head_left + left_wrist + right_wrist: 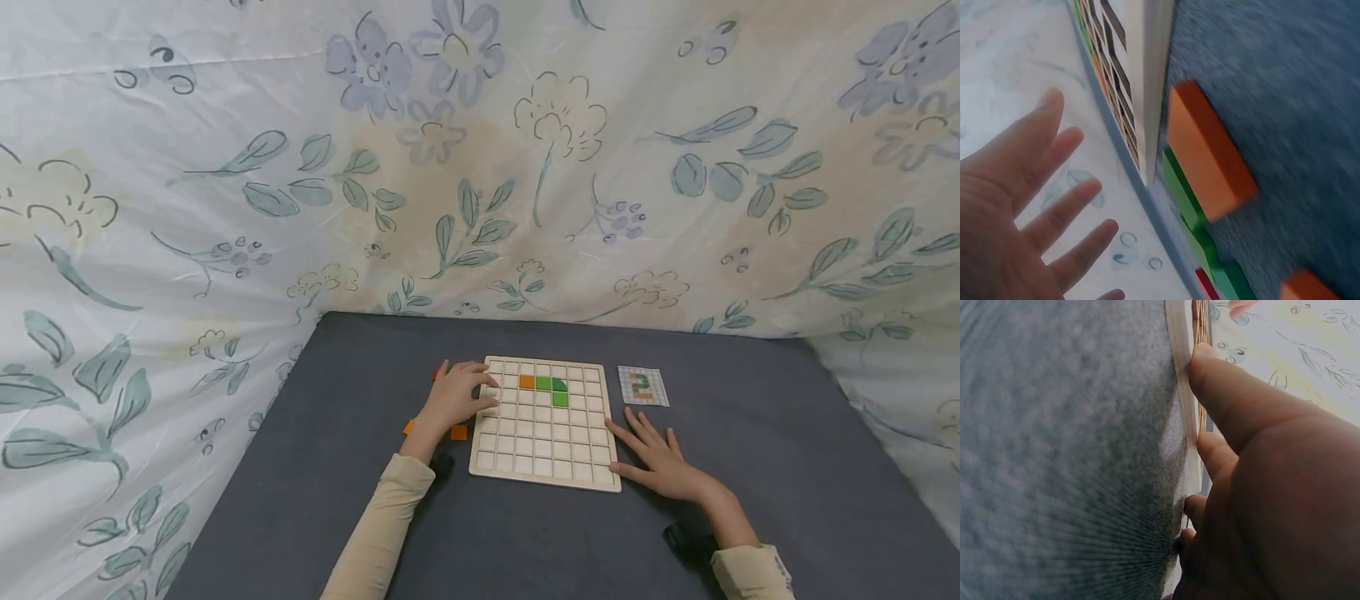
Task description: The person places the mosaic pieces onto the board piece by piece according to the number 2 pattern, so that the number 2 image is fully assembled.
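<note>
A pale wooden grid board (517, 458) lies on the dark table, with an orange tile (527, 382), a green tile (543, 383), a dark green rounded tile (559, 385) and another green tile (560, 399) in its upper cells. My left hand (455, 396) hovers over the board's left edge, fingers spread and holding nothing in the left wrist view. A loose orange tile (459, 432) lies below that hand, beside the board. On the other side, my right hand (660, 462) rests with fingers spread, thumb and index fingertip on the board's right edge.
A small printed card (642, 386) with a coloured grid pattern lies right of the board. Left of the board are loose pieces: another orange tile (408, 427), a red piece (436, 374) partly behind the left hand, and green blocks (1184, 187). Floral cloth (480, 208) hangs behind the table.
</note>
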Motion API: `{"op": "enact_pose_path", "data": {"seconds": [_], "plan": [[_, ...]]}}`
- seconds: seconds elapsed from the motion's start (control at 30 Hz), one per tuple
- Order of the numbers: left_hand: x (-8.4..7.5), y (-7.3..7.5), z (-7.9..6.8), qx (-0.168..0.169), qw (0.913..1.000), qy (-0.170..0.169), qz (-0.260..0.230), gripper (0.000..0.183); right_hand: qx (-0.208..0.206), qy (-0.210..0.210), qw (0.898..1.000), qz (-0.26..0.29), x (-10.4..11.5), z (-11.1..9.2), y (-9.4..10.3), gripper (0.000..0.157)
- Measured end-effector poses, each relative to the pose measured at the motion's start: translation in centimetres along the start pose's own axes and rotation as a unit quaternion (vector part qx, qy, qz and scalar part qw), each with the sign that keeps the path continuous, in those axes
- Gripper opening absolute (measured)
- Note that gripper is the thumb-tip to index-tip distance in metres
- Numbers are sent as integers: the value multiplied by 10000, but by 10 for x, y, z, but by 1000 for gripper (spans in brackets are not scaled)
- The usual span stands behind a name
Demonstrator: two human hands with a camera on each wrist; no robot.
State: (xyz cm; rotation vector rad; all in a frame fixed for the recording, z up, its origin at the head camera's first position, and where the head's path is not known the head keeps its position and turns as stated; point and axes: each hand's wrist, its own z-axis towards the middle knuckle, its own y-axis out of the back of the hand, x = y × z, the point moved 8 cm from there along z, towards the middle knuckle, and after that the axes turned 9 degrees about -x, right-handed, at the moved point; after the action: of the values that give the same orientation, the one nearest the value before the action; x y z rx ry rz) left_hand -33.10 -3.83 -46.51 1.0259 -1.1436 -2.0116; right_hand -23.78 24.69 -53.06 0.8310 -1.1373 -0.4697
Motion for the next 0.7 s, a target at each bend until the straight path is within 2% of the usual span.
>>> {"op": "enact_pose_path", "data": {"seconds": [0.27, 0.5, 0.7], "plan": [[20, 4, -13, -34, 9993, 287, 229, 33, 0, -178, 9998, -79, 3, 2, 2, 67], [37, 13, -24, -181, 9978, 604, 225, 34, 195, -281, 9993, -144, 5, 2, 1, 68], [51, 18, -29, -219, 9971, 707, 155, 36, 257, -396, 9984, -322, -2, 2, -2, 69]]}}
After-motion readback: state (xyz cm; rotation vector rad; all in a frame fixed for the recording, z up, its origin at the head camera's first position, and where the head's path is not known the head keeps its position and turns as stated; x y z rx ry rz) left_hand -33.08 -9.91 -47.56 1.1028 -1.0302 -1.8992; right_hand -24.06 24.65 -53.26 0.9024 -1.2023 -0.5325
